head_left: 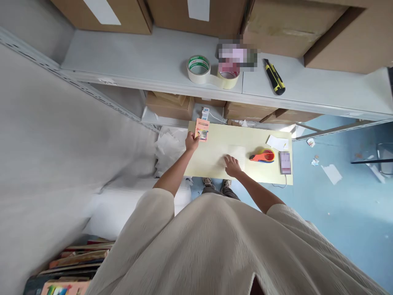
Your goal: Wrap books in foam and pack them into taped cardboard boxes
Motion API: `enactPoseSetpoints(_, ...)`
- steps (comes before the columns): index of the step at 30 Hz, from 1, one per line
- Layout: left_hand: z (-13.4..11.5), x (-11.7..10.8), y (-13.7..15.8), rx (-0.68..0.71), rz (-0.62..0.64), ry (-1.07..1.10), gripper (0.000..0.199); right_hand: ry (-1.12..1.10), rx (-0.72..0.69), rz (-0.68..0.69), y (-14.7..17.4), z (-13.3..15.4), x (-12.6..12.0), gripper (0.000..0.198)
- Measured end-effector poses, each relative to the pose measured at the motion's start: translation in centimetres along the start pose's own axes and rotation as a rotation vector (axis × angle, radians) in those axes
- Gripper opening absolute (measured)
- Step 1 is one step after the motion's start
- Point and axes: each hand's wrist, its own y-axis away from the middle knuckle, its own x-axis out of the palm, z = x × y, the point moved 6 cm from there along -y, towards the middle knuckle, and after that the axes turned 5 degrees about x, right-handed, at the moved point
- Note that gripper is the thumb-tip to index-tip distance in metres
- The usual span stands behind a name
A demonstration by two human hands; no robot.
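Left hand (192, 141) pinches a pink booklet (203, 127) over the far-left corner of the table (211, 162), long axis pointing away from the body, picture side up; right hand (232, 166) palm-down, unclenched, tape dispenser (259, 157) to its right.

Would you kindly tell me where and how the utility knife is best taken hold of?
Grip the utility knife by its broad handle end, probably with the right hand from the person's side: that end lies near the front edge of the shelf, while the narrow end points toward the boxes.
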Motion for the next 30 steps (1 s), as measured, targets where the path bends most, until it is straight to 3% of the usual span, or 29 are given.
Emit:
enactPoseSetpoints(6, 1.2, 3.2, 6.5, -0.059, 0.024, 0.193, 0.037, -0.052, -0.024, -0.022, -0.8, 0.4, -1.0, 0.074)
enactPoseSetpoints(13, 3.2, 8.2, 14.3, -0.215, 0.143, 0.188, 0.041, -0.188, 0.060, -0.063, 2.2, -2.1, -0.7, 0.068)
enactPoseSetpoints(21, 4.3, 10.8, 16.3, -0.269, 0.186, 0.091, 0.035, -0.218, 0.151, -0.024, 4.7, -6.5, 1.6, 0.068)
enactPoseSetpoints(30, 4.8, 10.2, 16.8, -0.259, 0.221, -0.148, 0.025, -0.223, 0.121, 0.006, 5.2, -7.0, 1.9, 0.069)
